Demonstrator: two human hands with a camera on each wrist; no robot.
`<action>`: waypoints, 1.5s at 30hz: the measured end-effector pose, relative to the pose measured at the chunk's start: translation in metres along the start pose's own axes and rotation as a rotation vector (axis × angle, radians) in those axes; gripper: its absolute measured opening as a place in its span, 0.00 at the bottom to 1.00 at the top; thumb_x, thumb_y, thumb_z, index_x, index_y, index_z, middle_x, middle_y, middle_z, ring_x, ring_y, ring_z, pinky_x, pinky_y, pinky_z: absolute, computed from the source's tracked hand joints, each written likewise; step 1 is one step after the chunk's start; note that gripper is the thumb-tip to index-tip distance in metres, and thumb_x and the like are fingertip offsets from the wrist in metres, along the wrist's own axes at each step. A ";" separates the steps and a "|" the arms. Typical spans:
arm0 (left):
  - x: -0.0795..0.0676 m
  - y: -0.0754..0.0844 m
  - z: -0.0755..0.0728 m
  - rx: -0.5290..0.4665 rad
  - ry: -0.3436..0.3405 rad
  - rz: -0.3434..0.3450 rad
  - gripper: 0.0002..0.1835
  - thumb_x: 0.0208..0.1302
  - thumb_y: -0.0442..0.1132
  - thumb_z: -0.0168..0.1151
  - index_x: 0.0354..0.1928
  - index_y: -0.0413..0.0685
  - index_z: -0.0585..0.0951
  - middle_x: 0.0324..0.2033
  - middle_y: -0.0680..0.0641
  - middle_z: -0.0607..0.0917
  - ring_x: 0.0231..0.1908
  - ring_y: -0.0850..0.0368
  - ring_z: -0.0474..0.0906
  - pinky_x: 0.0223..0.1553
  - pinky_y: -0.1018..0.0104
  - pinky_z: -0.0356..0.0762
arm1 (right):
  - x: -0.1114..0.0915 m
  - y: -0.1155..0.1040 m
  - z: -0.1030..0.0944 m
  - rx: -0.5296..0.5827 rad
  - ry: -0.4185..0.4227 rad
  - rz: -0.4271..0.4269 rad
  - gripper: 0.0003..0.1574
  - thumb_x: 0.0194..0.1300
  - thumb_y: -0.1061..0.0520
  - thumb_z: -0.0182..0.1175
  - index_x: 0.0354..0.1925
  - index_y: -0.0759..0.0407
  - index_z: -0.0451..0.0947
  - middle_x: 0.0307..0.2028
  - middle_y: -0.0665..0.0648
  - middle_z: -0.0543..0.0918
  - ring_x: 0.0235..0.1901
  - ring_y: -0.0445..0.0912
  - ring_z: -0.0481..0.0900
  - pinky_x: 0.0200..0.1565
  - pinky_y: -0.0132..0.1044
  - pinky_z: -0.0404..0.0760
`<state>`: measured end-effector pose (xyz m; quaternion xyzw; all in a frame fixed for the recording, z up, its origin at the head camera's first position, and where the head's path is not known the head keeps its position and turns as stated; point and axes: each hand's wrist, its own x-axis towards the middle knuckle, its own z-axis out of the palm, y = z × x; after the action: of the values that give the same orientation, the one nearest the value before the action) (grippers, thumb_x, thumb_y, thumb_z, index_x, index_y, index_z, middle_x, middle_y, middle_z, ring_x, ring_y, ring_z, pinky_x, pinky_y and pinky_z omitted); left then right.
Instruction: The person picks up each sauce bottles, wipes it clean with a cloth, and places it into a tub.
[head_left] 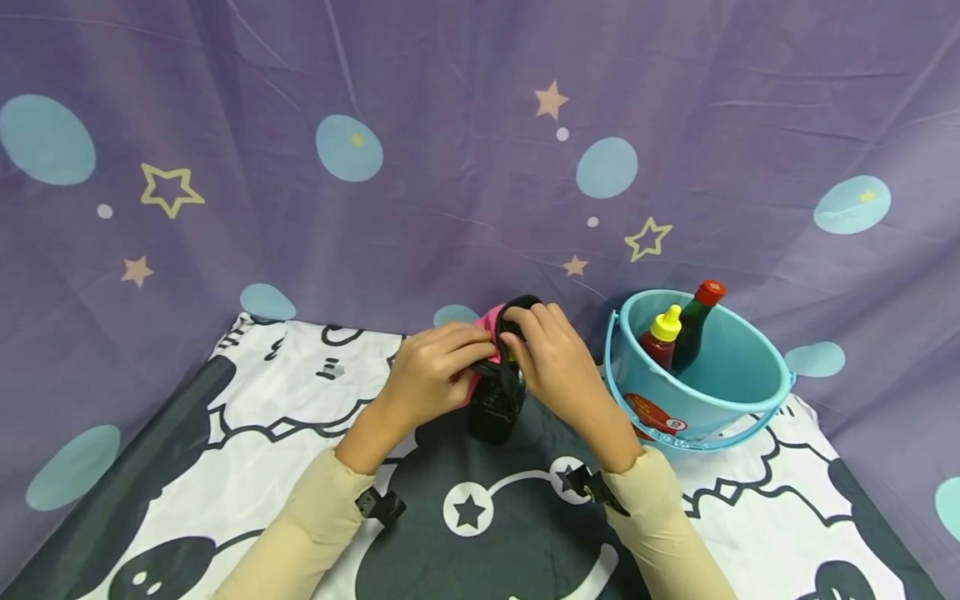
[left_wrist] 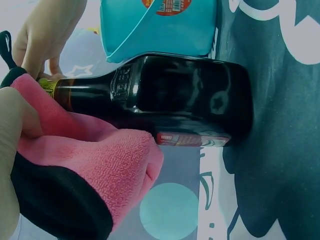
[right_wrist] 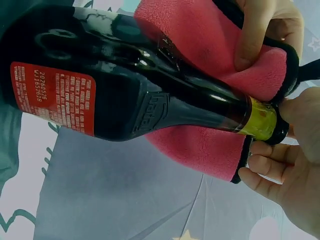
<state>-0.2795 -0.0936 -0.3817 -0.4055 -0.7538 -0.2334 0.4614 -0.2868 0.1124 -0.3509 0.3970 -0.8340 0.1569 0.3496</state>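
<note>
A dark glass sauce bottle point(head_left: 495, 412) with a red back label point(right_wrist: 55, 97) and a yellow neck band point(right_wrist: 261, 118) stands upright on the patterned cloth. Behind and around its neck hangs a pink towel point(left_wrist: 120, 160) with black edging and a small black loop. My left hand point(head_left: 438, 367) pinches the towel beside the neck, thumb pressed into the pink pile in the right wrist view. At the bottle's top, my right hand point(head_left: 558, 358) pinches the black cap point(right_wrist: 281, 125) between thumb and fingers. The head view hides most of the neck behind both hands.
To the right stands a light blue bucket point(head_left: 750, 358), its handle hanging down in front. Inside lean a red-capped dark bottle point(head_left: 693, 325) and a yellow-capped squeeze bottle point(head_left: 663, 337). A purple curtain point(head_left: 480, 167) with stars hangs right behind the table.
</note>
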 end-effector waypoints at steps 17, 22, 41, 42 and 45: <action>0.002 0.007 0.001 0.153 -0.095 0.093 0.15 0.55 0.26 0.62 0.43 0.46 0.88 0.41 0.48 0.88 0.43 0.50 0.84 0.47 0.57 0.83 | -0.002 0.004 -0.002 -0.028 -0.028 -0.055 0.12 0.74 0.61 0.55 0.54 0.63 0.76 0.38 0.58 0.78 0.34 0.51 0.70 0.39 0.42 0.72; 0.001 0.006 0.001 0.101 -0.103 0.080 0.17 0.52 0.25 0.62 0.43 0.46 0.88 0.42 0.47 0.87 0.44 0.50 0.84 0.47 0.57 0.83 | -0.001 0.003 -0.003 -0.011 -0.045 -0.034 0.13 0.74 0.61 0.56 0.54 0.62 0.76 0.39 0.57 0.79 0.34 0.51 0.70 0.39 0.42 0.72; -0.004 0.009 0.004 0.091 -0.272 0.035 0.17 0.42 0.22 0.68 0.34 0.49 0.88 0.36 0.51 0.87 0.39 0.53 0.82 0.44 0.60 0.82 | -0.005 0.001 -0.004 0.012 -0.061 0.039 0.12 0.73 0.65 0.54 0.53 0.60 0.76 0.40 0.57 0.79 0.37 0.52 0.72 0.43 0.43 0.76; -0.004 0.009 0.004 0.094 -0.279 0.035 0.18 0.41 0.22 0.67 0.34 0.50 0.88 0.35 0.51 0.86 0.38 0.53 0.82 0.43 0.60 0.82 | -0.004 0.002 -0.004 0.009 -0.061 0.039 0.11 0.74 0.65 0.54 0.52 0.60 0.76 0.40 0.57 0.79 0.37 0.52 0.72 0.43 0.43 0.76; -0.003 0.007 0.004 0.102 -0.302 0.028 0.18 0.39 0.22 0.66 0.32 0.50 0.88 0.34 0.52 0.86 0.36 0.54 0.81 0.41 0.60 0.81 | -0.003 0.001 -0.004 0.006 -0.061 0.041 0.11 0.74 0.65 0.54 0.52 0.60 0.76 0.40 0.57 0.79 0.38 0.52 0.72 0.43 0.43 0.76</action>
<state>-0.2744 -0.0881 -0.3867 -0.4225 -0.8199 -0.1248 0.3657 -0.2849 0.1167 -0.3501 0.3855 -0.8518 0.1542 0.3195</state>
